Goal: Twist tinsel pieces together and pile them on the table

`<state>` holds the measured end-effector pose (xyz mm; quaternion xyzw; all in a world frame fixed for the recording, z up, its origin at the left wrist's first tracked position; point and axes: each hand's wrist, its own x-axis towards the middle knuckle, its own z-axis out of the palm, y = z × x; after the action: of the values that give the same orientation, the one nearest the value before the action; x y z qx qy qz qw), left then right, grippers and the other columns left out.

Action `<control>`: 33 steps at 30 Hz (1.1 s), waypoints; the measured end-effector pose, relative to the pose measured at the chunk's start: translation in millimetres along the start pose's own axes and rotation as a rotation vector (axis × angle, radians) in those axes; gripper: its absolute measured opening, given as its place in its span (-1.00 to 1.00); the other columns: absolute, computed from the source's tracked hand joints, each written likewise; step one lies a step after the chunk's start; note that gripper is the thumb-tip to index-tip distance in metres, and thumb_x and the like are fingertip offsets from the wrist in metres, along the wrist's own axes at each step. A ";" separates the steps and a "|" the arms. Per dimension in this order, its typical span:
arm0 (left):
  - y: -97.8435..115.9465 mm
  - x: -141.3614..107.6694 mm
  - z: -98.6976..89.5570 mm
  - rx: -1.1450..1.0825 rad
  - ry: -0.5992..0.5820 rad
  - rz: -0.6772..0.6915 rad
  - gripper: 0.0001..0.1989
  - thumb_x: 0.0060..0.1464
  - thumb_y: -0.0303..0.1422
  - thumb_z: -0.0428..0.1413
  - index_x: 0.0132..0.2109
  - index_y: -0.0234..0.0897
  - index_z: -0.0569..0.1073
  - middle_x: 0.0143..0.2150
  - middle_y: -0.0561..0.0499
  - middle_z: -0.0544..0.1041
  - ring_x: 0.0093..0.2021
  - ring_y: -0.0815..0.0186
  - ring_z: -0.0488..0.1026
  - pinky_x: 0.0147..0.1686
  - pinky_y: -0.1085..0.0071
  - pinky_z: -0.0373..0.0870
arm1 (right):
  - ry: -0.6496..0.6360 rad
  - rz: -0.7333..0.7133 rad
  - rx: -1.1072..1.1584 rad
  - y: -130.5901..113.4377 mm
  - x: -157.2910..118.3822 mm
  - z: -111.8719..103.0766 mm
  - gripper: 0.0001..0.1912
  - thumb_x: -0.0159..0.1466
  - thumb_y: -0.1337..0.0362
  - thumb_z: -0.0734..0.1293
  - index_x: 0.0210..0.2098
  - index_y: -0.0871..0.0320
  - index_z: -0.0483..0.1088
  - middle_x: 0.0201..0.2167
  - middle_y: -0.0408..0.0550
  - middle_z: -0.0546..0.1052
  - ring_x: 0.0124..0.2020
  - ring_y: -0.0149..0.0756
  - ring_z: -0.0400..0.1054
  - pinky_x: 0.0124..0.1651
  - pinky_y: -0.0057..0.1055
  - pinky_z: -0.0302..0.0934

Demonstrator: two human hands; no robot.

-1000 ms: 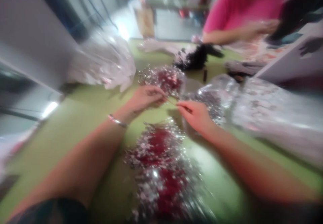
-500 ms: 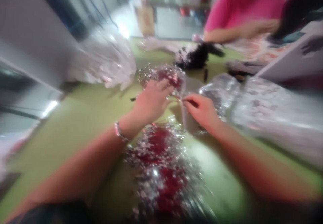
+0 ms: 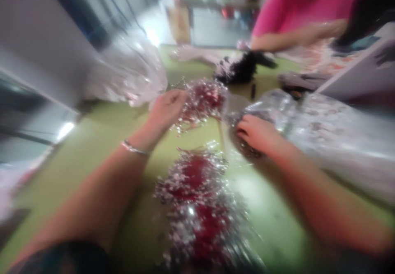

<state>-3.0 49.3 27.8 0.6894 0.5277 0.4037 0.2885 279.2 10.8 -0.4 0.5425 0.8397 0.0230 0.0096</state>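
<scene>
Blur hides whether the left hand (image 3: 168, 105), curled beside the small red-and-silver bundle (image 3: 211, 97), or the right hand (image 3: 257, 132), bent over silvery pieces (image 3: 251, 150) by the clear bag (image 3: 279, 101), grips anything. Nearer, the long red-and-silver bundle (image 3: 199, 208) lies on the green table (image 3: 101, 138); across it is a person in pink (image 3: 286, 15).

Too blurred to tell
Left hand (image 3: 169, 106), right hand (image 3: 257, 133) — contents unclear; pink-shirted person (image 3: 302, 8) — cut off above.

Tabletop (image 3: 114, 130) pale green; long tinsel pile (image 3: 197, 208) silver and deep red; person's shirt (image 3: 302, 10) hot pink.
</scene>
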 end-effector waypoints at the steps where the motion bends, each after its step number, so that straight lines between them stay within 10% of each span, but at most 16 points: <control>1: -0.8 0.6 0.4 0.017 0.037 0.007 -0.70 0.28 -0.24 -0.07 -0.21 -0.24 0.52 -0.43 0.04 0.46 -0.42 0.38 0.30 -0.34 0.41 0.26 | 0.004 0.005 -0.025 -4.9 0.3 1.1 -0.81 0.31 0.24 0.25 -0.31 0.15 0.49 -0.27 0.06 0.46 -0.26 -0.15 0.38 -0.42 -0.33 0.08; 13: -1.1 -19.0 31.5 0.053 -0.270 -0.030 -0.71 0.20 -0.21 0.02 -0.34 -0.26 0.54 -0.49 0.03 0.48 -0.53 0.41 0.28 -0.49 0.43 0.22 | 0.004 0.038 0.157 -14.1 6.1 9.6 -0.84 0.32 0.29 0.21 -0.31 0.17 0.42 -0.30 0.04 0.48 -0.29 -0.20 0.36 -0.26 -0.32 0.16; 25: 3.6 -37.4 55.6 0.047 -0.457 0.121 -0.70 0.24 -0.25 -0.04 -0.29 -0.25 0.54 -0.44 0.03 0.50 -0.45 0.41 0.35 -0.39 0.40 0.28 | 0.419 -0.037 0.629 -50.8 -8.7 1.6 -0.85 0.31 0.30 0.26 -0.26 0.12 0.49 -0.31 -0.07 0.59 -0.32 -0.29 0.43 -0.23 -0.35 0.26; 33: 3.2 -36.8 47.7 0.285 -0.497 0.356 -0.71 0.24 -0.30 -0.05 -0.36 -0.27 0.49 -0.45 0.01 0.48 -0.45 0.37 0.34 -0.40 0.38 0.24 | 0.245 -0.111 0.657 -42.8 -8.9 -5.6 -0.83 0.29 0.31 0.26 -0.36 0.10 0.49 -0.40 -0.12 0.57 -0.36 -0.34 0.40 -0.25 -0.38 0.21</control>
<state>35.4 14.4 -3.0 0.8815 0.3635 0.1896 0.2341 243.7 -15.1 3.0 0.4634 0.8253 -0.1839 -0.2650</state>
